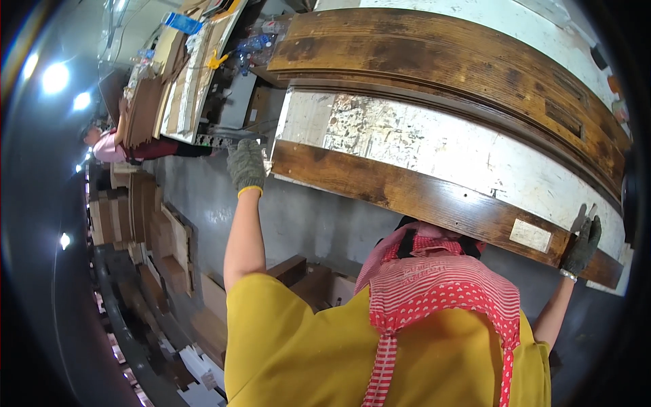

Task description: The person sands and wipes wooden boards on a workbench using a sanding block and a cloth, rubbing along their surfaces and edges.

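A person in a yellow shirt [285, 339] and a red-and-white patterned apron [441, 292] stands with the back to the camera, both arms stretched out to either side. Whether these arms belong to the camera wearer or to a co-worker cannot be told for sure; they are told here as left and right by where they sit in the view.

The left hand [245, 166], in a grey knitted glove with a yellow cuff, is closed around the near corner of a long wooden board [407, 193]. The right hand [583, 244], in a dark knitted glove, curls its fingers around the far end of the same board. The board is a dark brown strip with a worn, grainy, glossy face and a pale rectangular label [530, 235] near the right end; the lens bends it into an arc.

The board lies along the near edge of a white worktop [434, 142], whose surface is scratched, stained and flaking. Beyond it rests a wider brown wooden panel [441, 61] with moulded edges, blotchy varnish and a small rectangular recess.

To the left, stacks of flat brown boards [146, 224] stand on the grey concrete floor [298, 217], and another person in a pink top [112, 146] handles a stack
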Demonstrator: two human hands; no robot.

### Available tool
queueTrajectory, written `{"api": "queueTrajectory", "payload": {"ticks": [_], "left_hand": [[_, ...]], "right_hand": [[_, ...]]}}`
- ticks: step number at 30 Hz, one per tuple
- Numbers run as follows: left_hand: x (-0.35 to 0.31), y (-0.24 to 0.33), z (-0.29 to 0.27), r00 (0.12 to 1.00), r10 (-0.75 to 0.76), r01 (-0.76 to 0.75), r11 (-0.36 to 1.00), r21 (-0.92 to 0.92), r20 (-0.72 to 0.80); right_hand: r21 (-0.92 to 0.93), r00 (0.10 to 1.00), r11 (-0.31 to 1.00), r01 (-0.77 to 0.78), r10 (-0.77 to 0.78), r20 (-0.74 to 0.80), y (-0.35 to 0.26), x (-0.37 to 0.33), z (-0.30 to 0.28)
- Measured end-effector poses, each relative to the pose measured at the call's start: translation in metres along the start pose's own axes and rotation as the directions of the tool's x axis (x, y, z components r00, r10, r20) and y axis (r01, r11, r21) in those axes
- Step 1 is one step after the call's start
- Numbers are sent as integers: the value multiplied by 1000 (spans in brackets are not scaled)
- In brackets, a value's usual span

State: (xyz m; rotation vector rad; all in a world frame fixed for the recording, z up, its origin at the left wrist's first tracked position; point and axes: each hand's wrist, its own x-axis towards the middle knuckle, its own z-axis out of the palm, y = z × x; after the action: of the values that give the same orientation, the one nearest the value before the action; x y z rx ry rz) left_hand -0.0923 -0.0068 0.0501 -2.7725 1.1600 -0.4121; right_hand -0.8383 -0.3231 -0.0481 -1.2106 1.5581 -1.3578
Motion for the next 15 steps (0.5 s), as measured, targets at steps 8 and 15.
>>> {"api": "queueTrajectory", "payload": {"ticks": [8, 15], "left_hand": [[-16, -28, 30, 983, 176, -182, 971, 152, 50], [-42, 91, -10, 986, 3, -53, 953, -298, -166]], "right_hand": [[-239, 991, 963, 128, -118, 56, -10, -4, 2], [169, 999, 986, 8, -2, -37, -15, -11, 13]]}}
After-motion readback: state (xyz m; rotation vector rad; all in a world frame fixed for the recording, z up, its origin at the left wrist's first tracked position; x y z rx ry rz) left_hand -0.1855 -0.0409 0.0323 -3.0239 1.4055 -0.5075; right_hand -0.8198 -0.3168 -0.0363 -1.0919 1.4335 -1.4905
